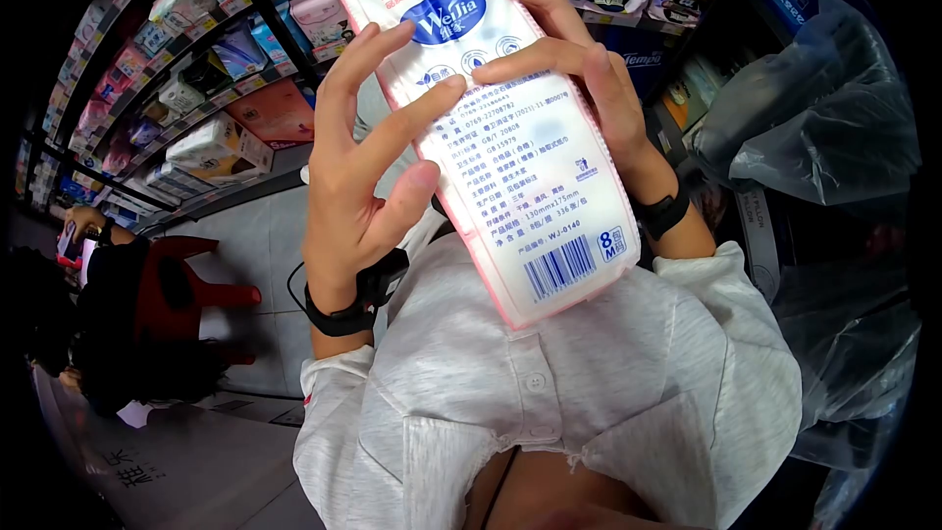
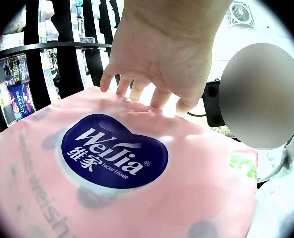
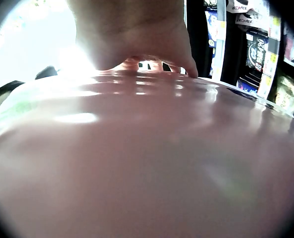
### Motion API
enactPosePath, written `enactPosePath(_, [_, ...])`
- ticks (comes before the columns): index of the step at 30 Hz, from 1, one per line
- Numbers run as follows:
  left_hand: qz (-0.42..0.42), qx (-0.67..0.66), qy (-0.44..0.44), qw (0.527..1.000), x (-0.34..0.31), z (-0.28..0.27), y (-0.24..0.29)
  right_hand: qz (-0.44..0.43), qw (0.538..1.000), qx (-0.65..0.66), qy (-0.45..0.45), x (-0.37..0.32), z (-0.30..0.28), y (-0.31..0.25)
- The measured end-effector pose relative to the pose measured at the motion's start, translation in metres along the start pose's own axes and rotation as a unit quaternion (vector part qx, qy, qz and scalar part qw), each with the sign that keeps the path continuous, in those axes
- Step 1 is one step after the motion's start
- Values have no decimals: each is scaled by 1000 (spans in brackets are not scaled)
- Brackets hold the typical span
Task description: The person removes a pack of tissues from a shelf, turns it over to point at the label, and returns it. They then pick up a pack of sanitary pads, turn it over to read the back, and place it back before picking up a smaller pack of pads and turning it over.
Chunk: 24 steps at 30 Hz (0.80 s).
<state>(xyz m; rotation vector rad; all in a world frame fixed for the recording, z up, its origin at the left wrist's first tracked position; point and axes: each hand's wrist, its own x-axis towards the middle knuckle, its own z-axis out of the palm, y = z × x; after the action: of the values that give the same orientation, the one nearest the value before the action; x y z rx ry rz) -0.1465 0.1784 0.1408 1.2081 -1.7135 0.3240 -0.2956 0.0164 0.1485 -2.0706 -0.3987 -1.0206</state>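
Note:
A pink tissue pack with a white printed side [image 1: 535, 167] is tilted in front of the chest, its barcode end nearest the shirt. On its left, the left hand [image 1: 363, 157] has spread, mostly straight fingers resting on the white side, thumb near the edge. From the right edge, the right hand [image 1: 599, 88] reaches extended fingers across the same side. The left wrist view shows the left hand [image 2: 159, 59] at the border of the pack's pink face [image 2: 186, 208]. Beyond the glossy pink surface [image 3: 137, 163] in the right wrist view, the right hand's [image 3: 137, 34] fingertips are hidden.
Shelves of packaged goods [image 1: 201, 69] stand ahead and left. A red stool [image 1: 211, 275] and another person in dark clothes [image 1: 118, 314] are at the left. Clear plastic sheeting [image 1: 824, 118] hangs at the right. Grey floor tiles [image 1: 255, 334] show below the shelves.

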Motion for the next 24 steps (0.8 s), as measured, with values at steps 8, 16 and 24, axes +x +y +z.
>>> enactPosePath(8, [-10,6,-4,1000,-3,-2,11,5,1000,-28,0,-3,-1,-13])
enactPosePath(16, [18,26,5,999,-2,-3,11,-9,1000,21,11,-4,1,-12])
enactPosePath(24, [12,35,-36,999,-2,-4,19,-13,1000,22,8,-6,2,-9])
